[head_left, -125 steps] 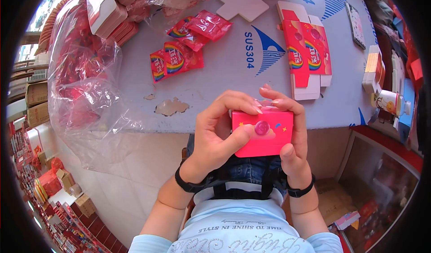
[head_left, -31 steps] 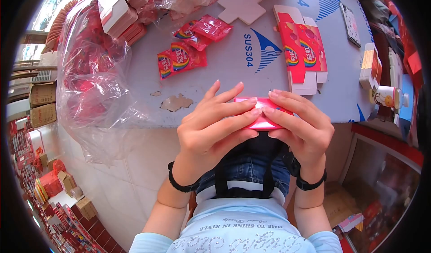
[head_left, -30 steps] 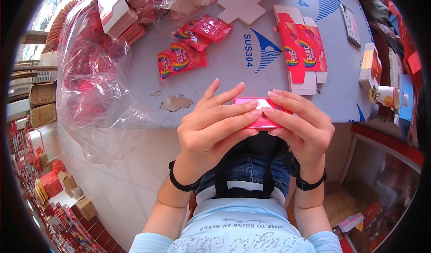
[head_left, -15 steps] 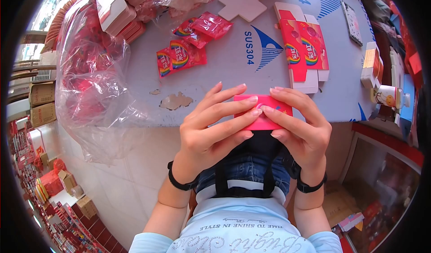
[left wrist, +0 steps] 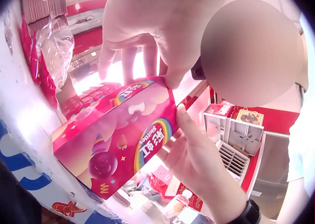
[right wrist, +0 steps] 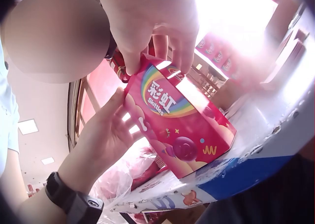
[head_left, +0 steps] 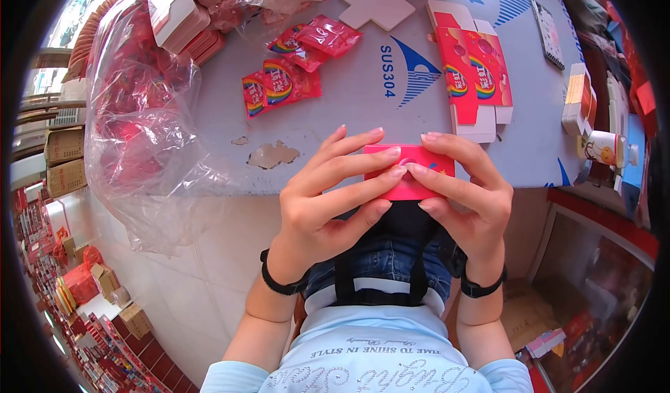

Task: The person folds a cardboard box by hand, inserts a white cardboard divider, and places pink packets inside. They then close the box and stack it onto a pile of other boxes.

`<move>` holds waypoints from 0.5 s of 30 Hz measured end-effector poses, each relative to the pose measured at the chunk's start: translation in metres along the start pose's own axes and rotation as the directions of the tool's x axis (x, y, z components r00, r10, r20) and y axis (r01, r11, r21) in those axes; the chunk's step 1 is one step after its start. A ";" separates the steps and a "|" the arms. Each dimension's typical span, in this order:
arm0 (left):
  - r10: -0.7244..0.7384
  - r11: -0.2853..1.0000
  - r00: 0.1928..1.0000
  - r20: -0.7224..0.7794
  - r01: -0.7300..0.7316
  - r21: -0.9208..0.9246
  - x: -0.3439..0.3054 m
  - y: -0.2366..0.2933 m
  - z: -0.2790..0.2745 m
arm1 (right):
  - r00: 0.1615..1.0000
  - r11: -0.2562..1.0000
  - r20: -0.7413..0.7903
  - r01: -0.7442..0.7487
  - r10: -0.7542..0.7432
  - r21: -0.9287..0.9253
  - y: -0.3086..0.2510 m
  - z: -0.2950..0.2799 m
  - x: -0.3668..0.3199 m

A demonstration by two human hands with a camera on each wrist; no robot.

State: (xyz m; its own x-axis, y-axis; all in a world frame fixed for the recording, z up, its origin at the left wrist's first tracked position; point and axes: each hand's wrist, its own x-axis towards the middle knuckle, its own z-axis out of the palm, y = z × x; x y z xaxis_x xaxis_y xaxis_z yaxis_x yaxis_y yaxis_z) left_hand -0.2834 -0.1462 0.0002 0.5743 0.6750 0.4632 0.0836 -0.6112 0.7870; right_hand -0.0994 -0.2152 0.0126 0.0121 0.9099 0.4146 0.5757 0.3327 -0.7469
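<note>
Both hands hold one folded pink box [head_left: 410, 191] at the table's front edge. In the head view the left hand [head_left: 331, 187] has its fingertips on the box's left part, and the right hand [head_left: 471, 191] has its fingertips on the right part; the index fingertips meet near the middle. The left wrist view shows the box [left wrist: 118, 135] standing upright with a rainbow logo and candy pictures, both hands at its upper end. In the right wrist view the same box [right wrist: 172, 125] is gripped at its top end. The box's lower part is hidden in the head view.
Several red candy packets [head_left: 283, 86] lie on the table [head_left: 349, 128]. A flattened printed box [head_left: 481, 72] lies at right, a white cross-shaped piece [head_left: 377, 4] at the back. Left are a clear plastic bag [head_left: 139, 128] and stacked cartons [head_left: 174, 16]. A cup [head_left: 601, 149] stands far right.
Earlier, the box's front face was turned up and the hands gripped its sides. Both hands have since moved their fingertips onto its upper edge. Over the last half second they shift only slightly.
</note>
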 end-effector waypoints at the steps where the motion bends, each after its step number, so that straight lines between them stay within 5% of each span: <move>1: -0.005 1.000 1.000 -0.001 0.005 0.000 0.000 0.000 0.000 | 1.000 0.997 0.001 -0.031 0.031 0.072 0.001 0.001 -0.001; 5: -0.088 0.988 0.994 -0.064 0.078 -0.136 -0.002 0.003 0.007 | 0.991 0.936 -0.008 -0.120 0.130 0.332 0.003 0.002 -0.004; 9: -0.139 0.965 0.983 -0.120 0.107 -0.241 -0.005 0.003 0.013 | 0.986 0.904 0.047 -0.163 0.158 0.394 0.005 0.002 -0.005; 15: -0.262 0.893 0.955 -0.141 0.185 -0.411 -0.006 0.008 0.018 | 0.947 0.687 0.104 -0.293 0.303 0.664 0.004 0.008 -0.008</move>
State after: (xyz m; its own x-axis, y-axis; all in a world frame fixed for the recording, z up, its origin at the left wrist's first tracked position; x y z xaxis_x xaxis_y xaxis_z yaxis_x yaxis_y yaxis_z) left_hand -0.2714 -0.1627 -0.0035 0.4119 0.8628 0.2930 -0.1540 -0.2510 0.9557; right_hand -0.1036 -0.2196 0.0019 0.1009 0.9886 0.1120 -0.1511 0.1265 -0.9804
